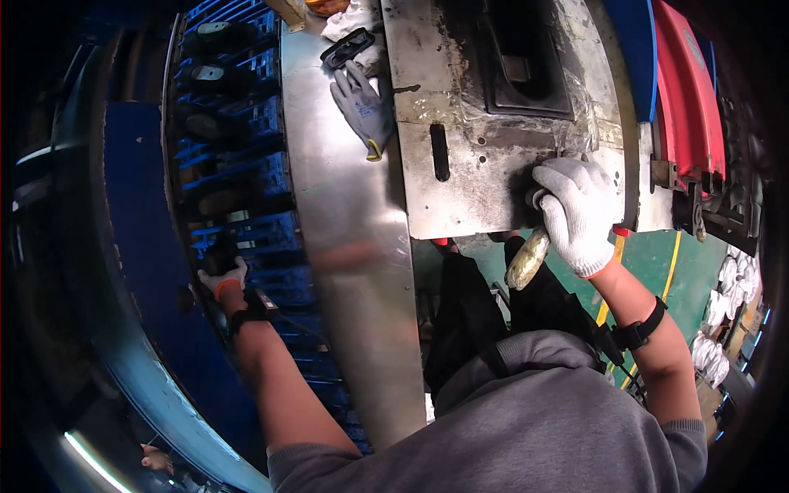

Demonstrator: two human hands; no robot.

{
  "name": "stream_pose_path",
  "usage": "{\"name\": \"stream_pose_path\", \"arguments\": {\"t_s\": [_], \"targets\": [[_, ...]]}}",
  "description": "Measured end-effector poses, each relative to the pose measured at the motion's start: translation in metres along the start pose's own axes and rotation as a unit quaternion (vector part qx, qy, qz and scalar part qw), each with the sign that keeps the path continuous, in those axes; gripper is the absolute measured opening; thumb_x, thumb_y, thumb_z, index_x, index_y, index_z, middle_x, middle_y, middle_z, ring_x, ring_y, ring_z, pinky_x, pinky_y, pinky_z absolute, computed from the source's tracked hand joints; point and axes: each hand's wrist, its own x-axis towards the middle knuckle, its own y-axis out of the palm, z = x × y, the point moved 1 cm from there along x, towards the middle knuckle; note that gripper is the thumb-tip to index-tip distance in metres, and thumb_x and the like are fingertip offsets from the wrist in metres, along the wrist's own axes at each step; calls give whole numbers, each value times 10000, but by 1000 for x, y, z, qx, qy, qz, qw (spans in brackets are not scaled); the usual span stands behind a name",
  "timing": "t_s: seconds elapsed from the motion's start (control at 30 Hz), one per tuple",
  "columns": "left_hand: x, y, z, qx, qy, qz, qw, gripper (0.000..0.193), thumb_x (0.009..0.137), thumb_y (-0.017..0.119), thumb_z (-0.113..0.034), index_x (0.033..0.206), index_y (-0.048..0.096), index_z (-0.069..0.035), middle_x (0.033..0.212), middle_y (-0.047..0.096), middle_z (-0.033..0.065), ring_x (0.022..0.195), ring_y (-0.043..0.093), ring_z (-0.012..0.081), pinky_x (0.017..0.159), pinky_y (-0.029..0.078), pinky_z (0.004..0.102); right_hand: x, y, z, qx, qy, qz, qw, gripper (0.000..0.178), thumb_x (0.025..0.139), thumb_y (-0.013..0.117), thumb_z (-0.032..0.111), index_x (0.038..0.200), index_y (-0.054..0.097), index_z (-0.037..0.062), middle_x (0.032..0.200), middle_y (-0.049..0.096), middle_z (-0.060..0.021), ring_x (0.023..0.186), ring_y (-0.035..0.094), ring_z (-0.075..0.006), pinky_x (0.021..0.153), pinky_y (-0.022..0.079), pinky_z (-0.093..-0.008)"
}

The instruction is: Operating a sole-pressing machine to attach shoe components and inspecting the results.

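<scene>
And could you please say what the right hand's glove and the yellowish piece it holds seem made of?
The glove: probably cotton yarn, matte, with visible knit texture. The yellowish piece: perhaps tape or film wrapping, glossy, wrinkled; its core is hidden.

Ran down the middle as a long metal counter (353, 271), smooth and streaked with reflections; bore, near its upper end, a grey glove (362, 111), laid with fingers upward, a shallow black case (347, 49) close by those fingers, and crumpled white cloth (353, 18) beyond. Stood alongside to the right as a worn metal tabletop (460, 189), stained, scuffed and pierced by a dark slot (440, 152); carried a black frame (526, 107) around a deep opening, with wrinkled clear film (582, 119) at its right. Spread to the left as a blue slatted rack (273, 234); held a row of dark rounded pieces (205, 126), some pale-topped. Showed below as a green floor (652, 255), marked with yellow lines (672, 264)
</scene>
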Motion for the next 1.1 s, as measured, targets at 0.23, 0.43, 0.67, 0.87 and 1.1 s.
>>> {"name": "stream_pose_path", "arguments": {"t_s": [0.23,0.43,0.67,0.87,1.1], "targets": [[-12,-45,-15,286,15,1,958,603,769,672,-754,1177,705,-311,1247,700,-58,1087,604,197,735,424,371,-1,3,-1,9,-16,-20,1000,297,842,696,114,1137,714,87,1116,695,-99,1047,652,-328,955,483,-468],[-48,-121,26,308,9,79,948,499,722,808,-645,1055,699,-289,1043,691,-72,912,611,132,748,432,335,-4,-1,-2,17,5,-36,999,293,881,723,181,1168,705,126,1079,678,-61,1019,640,-282,957,450,-467],[-201,-159,106,128,-174,311,925,686,768,715,-644,1257,696,-164,1268,685,34,1162,603,248,976,468,471,0,-5,-2,62,39,-42,996,202,918,678,212,1105,715,146,1027,683,-55,980,624,-264,1008,432,-474],[-331,-169,182,208,-312,581,722,1196,686,775,-770,1567,391,-57,1308,549,164,1186,558,335,973,472,477,23,-20,53,426,139,177,877,637,1019,598,400,1534,476,45,1481,544,-246,1407,480,-422,1223,327,-442],[-389,-105,224,386,-273,665,577,1038,811,846,-567,1591,388,-57,1564,503,115,1402,527,299,1193,432,516,45,-33,37,650,170,115,731,916,1028,602,277,1685,35,-15,1764,105,-193,1626,129,-260,1313,123,-373]]}}
